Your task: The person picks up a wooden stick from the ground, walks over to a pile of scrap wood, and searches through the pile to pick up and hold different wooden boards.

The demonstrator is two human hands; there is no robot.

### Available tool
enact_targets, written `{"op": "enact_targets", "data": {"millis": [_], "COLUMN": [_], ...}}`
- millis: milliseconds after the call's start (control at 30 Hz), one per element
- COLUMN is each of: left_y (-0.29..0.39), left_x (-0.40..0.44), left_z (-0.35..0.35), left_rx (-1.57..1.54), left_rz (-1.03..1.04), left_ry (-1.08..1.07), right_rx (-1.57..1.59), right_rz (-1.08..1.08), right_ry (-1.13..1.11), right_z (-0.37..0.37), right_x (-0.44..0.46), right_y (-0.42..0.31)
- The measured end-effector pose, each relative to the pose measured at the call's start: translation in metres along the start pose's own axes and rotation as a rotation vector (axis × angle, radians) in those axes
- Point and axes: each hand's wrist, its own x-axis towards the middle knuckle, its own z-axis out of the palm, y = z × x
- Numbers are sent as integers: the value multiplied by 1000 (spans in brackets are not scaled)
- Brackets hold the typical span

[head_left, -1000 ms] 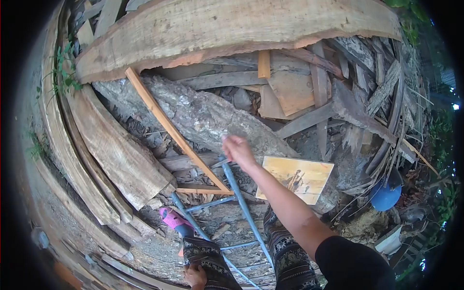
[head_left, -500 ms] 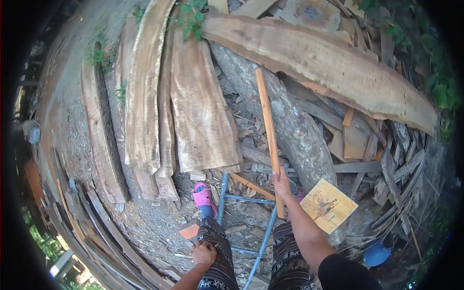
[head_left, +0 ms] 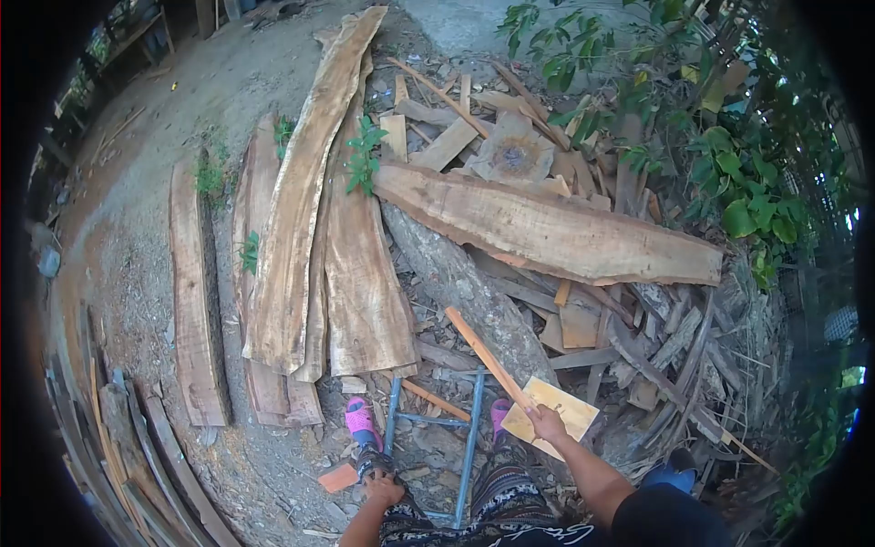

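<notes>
My right hand [head_left: 547, 424] is wrapped round the lower end of a long, narrow wooden strip [head_left: 485, 353], which slants up to the left over the grey log. Behind that hand lies a square yellowish board [head_left: 576, 410] with dark marks. My left hand [head_left: 383, 490] rests on my left knee with its fingers bent; whether anything is in it cannot be made out. Between my legs stands a blue metal frame [head_left: 473, 428]. Another wooden strip [head_left: 436, 399] lies by the top of this frame.
Long rough slabs [head_left: 369, 301] lie ahead to the left. A wide slab [head_left: 556, 228] crosses the scrap pile at the right. A grey log [head_left: 465, 287] runs under it. Thin planks [head_left: 178, 465] are at the lower left, a reddish block [head_left: 338, 478] near my left foot.
My right hand has taken hold of the wooden strip and moved it right, over the yellowish board. My left hand stays at my knee. The view has turned and now takes in more ground ahead.
</notes>
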Motion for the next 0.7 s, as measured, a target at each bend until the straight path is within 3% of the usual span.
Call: {"op": "enact_targets", "data": {"millis": [167, 233, 300, 333, 400, 533, 633, 700], "left_y": [31, 10, -12, -9, -23, -77, -62, -68], "left_x": [-41, -25, -15, -39, -41, -17, 10, 18], "left_z": [27, 57, 65, 60, 53, 71, 43, 21], "left_rx": [-88, -74, -40, -412, -433, -599, -734, -819], "left_rz": [103, 137, 387, 69, 94, 194, 266, 306], "left_ry": [44, 77, 110, 132, 138, 148, 143, 113], "right_rx": [-30, -33, -8, -14, 22, -77, -36, -67], "right_rz": [-102, -103, -105, -127, -50, -60, 105, 97], "right_ry": [-23, -95, -95, -105, -248, -189, -291, -229], "right_z": [-15, -29, -37, -41, -76, -68, -71, -55], "right_x": [-43, -59, -65, -67, -87, -80, -97, -107], "right_y": [47, 51, 54, 55, 26, 25, -2, -9]}}
